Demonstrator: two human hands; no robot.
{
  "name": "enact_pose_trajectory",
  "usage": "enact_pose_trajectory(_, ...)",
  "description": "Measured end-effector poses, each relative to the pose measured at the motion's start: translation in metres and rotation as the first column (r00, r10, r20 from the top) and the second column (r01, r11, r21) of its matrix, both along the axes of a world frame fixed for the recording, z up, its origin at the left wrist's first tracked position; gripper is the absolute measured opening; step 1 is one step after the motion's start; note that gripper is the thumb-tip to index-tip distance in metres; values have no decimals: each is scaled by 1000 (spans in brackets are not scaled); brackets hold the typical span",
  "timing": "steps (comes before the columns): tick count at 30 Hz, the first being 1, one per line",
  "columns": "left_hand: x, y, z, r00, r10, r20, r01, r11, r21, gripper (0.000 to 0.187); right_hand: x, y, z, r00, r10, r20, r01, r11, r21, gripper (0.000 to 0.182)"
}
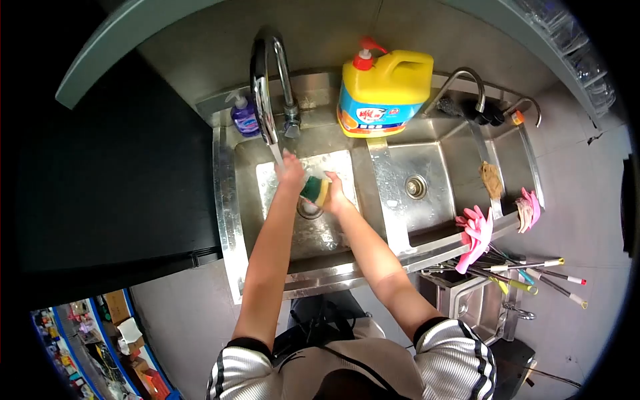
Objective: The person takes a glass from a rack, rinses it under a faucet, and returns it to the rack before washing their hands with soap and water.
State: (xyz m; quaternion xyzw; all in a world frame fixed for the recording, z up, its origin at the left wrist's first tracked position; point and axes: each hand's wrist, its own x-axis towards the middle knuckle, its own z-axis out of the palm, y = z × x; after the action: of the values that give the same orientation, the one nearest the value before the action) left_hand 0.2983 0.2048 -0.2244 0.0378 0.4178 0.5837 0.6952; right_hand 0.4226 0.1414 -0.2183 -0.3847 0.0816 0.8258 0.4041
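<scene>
Over the left basin of a steel sink, my right hand grips a sponge with a dark green side and a yellow side. My left hand is at the stream of water falling from the tall chrome faucet, just left of the sponge. Its fingers are small and partly hidden, so whether it holds anything is unclear. A pale board or sheet lies in the basin beneath both hands, and the drain shows below the sponge.
Behind the sink stand a yellow detergent jug and a purple pump bottle. Further right are a middle basin, a smaller faucet, a brown cloth and pink gloves over the edge. Mops lean at lower right.
</scene>
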Motion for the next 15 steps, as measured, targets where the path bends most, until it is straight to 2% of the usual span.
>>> enact_pose_trajectory(1, -2, -19, 31, 862, -16, -506, 27, 1000, 14, 17, -10, 6, -19, 999, 32, 3, -32, 999, 40, 41)
enact_pose_trajectory(2, -12, -29, 41, 870, 43, -491, -41, 999, 14, 14, -19, 10, -30, 998, 64, 5, -64, 995, 77, 38)
enact_pose_trajectory(3, -25, -36, 48, 873, 104, -476, -111, 994, 13, 11, -28, 12, -32, 993, 97, -61, -84, 979, 185, 32)
enact_pose_trajectory(4, -39, -43, 50, 873, 166, -459, -182, 983, 11, 8, -41, 16, -25, 994, 109, 12, -109, 984, 138, 32)
enact_pose_trajectory(6, -68, -65, 48, 865, 222, -451, -209, 975, 79, 6, -68, 23, -1, 976, 151, 159, -159, 987, 39, 33)
enact_pose_trajectory(7, -79, -77, 49, 855, 255, -451, -234, 967, 104, 6, -76, 25, 2, 943, 157, 292, -167, 986, 12, 34)
enact_pose_trajectory(10, -102, -117, 57, 805, 225, -549, -224, 972, 70, 6, -84, 28, 28, 945, 224, 239, -242, 969, 49, 37)
enact_pose_trajectory(11, -107, -128, 58, 792, 217, -570, -221, 973, 63, 6, -95, 45, -45, 990, 88, 111, -111, 969, 219, 43)
enact_pose_trajectory(12, -112, -139, 58, 781, 207, -590, -217, 975, 55, 6, -101, 46, -45, 997, 32, -73, -14, 974, 228, 34)
enact_pose_trajectory(13, -113, -148, 59, 778, 212, -591, -230, 972, 47, 6, -110, 47, -40, 979, 30, 202, -83, 962, 261, 27)
enact_pose_trajectory(14, -115, -156, 55, 771, 204, -604, -226, 973, 41, 6, -118, 46, -31, 886, 15, 463, -161, 947, 278, 21)
enact_pose_trajectory(15, -117, -163, 49, 764, 196, -615, -222, 974, 35, 6, -121, 43, -32, 696, -34, 718, -367, 842, 395, 18)
